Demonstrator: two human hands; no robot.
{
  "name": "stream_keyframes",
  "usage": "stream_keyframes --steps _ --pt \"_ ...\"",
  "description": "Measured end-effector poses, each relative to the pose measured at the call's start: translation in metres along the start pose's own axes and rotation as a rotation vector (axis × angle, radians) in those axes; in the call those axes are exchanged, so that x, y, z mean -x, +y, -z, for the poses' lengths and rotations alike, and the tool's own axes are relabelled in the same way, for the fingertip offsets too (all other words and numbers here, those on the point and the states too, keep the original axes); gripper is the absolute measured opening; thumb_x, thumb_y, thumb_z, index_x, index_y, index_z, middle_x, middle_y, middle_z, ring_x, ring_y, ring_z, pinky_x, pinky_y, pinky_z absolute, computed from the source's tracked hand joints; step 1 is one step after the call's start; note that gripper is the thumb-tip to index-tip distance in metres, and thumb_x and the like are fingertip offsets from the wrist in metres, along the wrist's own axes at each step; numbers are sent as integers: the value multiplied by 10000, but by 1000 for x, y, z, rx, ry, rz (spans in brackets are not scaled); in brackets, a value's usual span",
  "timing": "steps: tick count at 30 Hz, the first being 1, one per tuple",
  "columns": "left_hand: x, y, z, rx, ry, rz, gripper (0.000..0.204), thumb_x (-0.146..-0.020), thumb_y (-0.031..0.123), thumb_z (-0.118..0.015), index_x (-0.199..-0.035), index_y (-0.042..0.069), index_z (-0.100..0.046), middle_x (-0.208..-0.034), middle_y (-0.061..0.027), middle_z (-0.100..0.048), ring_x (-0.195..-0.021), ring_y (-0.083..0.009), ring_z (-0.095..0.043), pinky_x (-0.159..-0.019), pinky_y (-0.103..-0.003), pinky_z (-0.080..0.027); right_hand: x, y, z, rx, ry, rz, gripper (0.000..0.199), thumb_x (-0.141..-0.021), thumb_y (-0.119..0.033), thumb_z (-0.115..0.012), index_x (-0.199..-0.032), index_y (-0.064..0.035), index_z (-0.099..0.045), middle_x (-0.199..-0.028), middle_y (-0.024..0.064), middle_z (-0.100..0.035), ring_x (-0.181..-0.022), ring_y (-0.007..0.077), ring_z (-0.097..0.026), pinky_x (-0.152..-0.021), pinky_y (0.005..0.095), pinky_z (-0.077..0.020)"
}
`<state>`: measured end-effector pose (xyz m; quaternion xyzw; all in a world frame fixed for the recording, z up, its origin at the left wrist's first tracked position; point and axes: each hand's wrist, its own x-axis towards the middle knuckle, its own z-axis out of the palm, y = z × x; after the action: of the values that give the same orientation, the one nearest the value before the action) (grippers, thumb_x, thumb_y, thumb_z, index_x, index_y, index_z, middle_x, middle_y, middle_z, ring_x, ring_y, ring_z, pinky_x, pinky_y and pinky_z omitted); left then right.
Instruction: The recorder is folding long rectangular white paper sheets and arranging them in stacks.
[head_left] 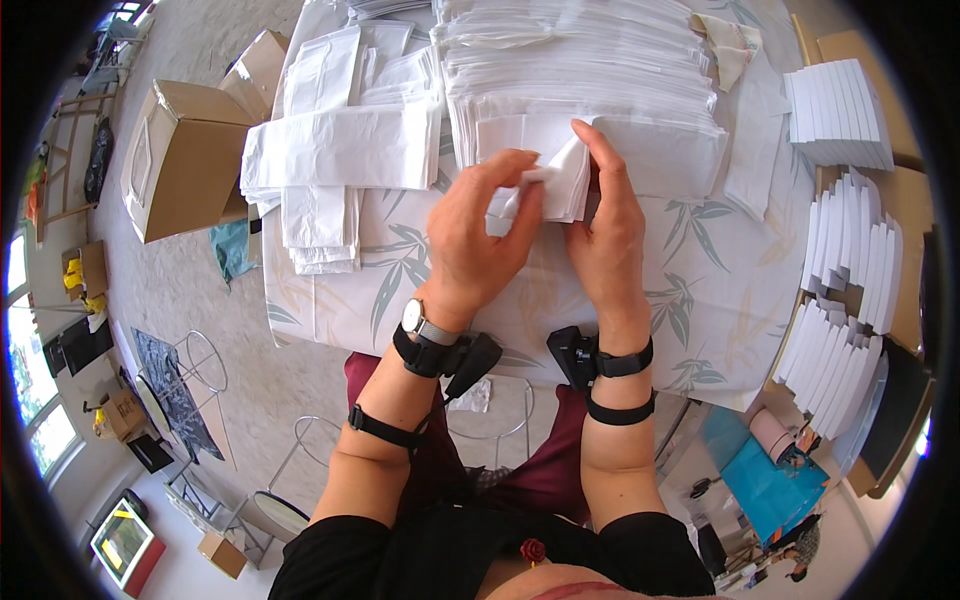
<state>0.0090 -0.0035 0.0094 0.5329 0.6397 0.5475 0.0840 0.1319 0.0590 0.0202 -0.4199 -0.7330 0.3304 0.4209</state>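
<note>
At the table's middle, in front of a long row of stacked thin white paper bags or sheets (580,60), both hands work at a small white paper stack (572,190). My left hand (475,225) is closed in a pinch, thumb and fingers on the lifted, creased edge of the top paper. My right hand (608,215) grips the stack's right side, its fingers standing up along that edge and the thumb in front. The stack's underside and part of its right edge are hidden by the hands. Whether the papers are flat sheets or bags I cannot tell.
Crossed white paper bundles (340,150) lie on the left of the leaf-patterned tablecloth (690,290). Cardboard boxes (190,150) stand on the floor at left. Along the right side are several white stacks (840,110). A round wire-frame stool (500,410) is below the table edge.
</note>
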Motion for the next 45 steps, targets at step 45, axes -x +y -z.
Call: stream_keyframes --steps 45 --pt "-10 -21 0 -427 -8 -72 157 -825 25 -793 -950 74 -711 -886 -61 -659 -797 -253 -629 -709 -372 -510 4 12 11 143 -219 26 490 -670 209 -607 -1068 -71 -655 -1008 99 -626 -917 341 -659 -776 445 -534"
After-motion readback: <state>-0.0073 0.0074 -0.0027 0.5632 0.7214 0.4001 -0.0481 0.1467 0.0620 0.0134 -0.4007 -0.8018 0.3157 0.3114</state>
